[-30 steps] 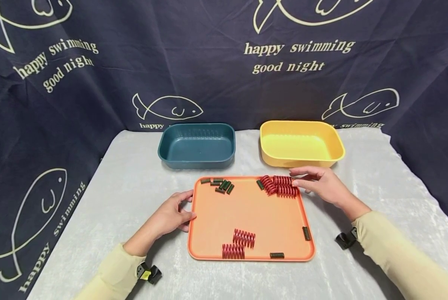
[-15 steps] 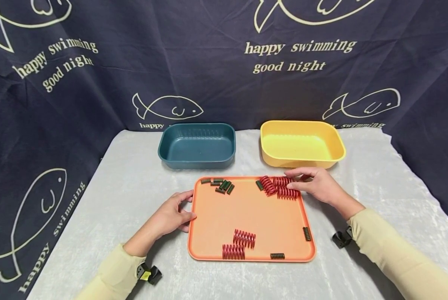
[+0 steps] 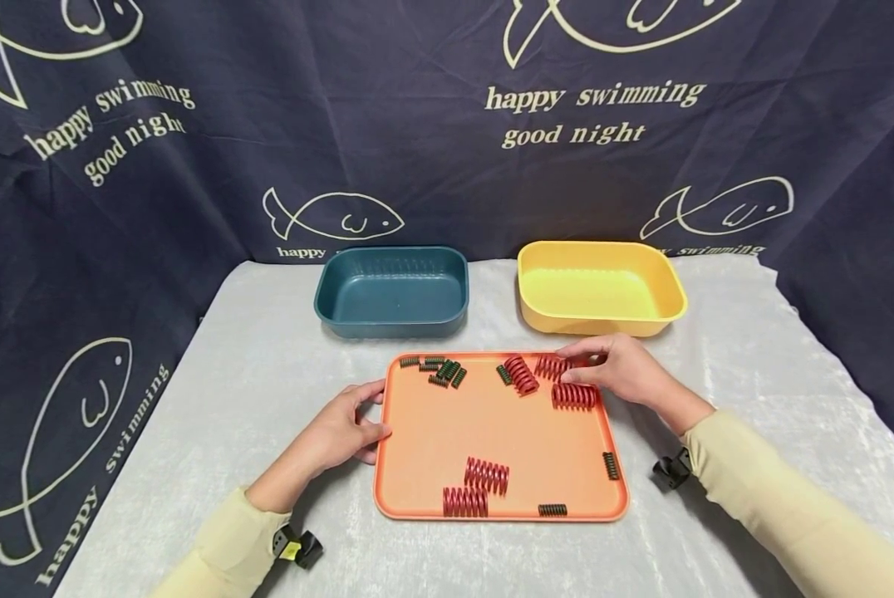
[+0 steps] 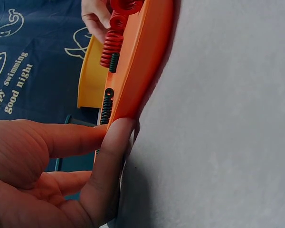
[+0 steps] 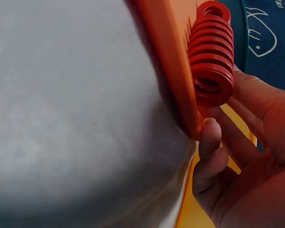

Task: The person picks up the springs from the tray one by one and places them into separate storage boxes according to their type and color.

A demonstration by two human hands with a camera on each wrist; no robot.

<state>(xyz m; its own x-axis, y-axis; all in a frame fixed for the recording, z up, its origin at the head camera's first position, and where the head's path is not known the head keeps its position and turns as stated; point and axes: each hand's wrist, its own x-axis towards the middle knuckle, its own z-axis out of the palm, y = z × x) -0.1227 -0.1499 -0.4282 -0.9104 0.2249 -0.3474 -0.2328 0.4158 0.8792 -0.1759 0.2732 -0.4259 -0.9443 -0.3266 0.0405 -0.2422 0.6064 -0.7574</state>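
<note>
Nearest the person, on the desk (image 3: pixel 387 565) under its pale grey cloth, runs the front of an orange tray (image 3: pixel 424 448); two red springs (image 3: pixel 465 502) lie touching there, and a small dark spring (image 3: pixel 552 509) sits against the rim, whose raised lip probably stops it rolling off. Another dark spring (image 3: pixel 611 465) lies along the right side, likely caught the same way. The left hand (image 3: pixel 338 428) pinches the tray's left edge between thumb and fingers, presumably to keep it from sliding. At the far right corner the right hand (image 3: pixel 626 370) is narrowed, thumb and finger either side of a red spring (image 3: pixel 549 366); I cannot tell whether they squeeze it. A thick, glossy red spring (image 3: pixel 574 397) lies just nearer, its flat coils evenly stacked round a hollow core; leftward, a slanted red spring (image 3: pixel 522 375) lies beside a slimmer green spring (image 3: pixel 503 374). More small green springs (image 3: pixel 449 370) cluster, some overlapping, in the far left corner. Beyond the tray stand a blue bin (image 3: pixel 390 330) and a yellow bin (image 3: pixel 604 323), side by side and apart, seemingly kept within reach.
</note>
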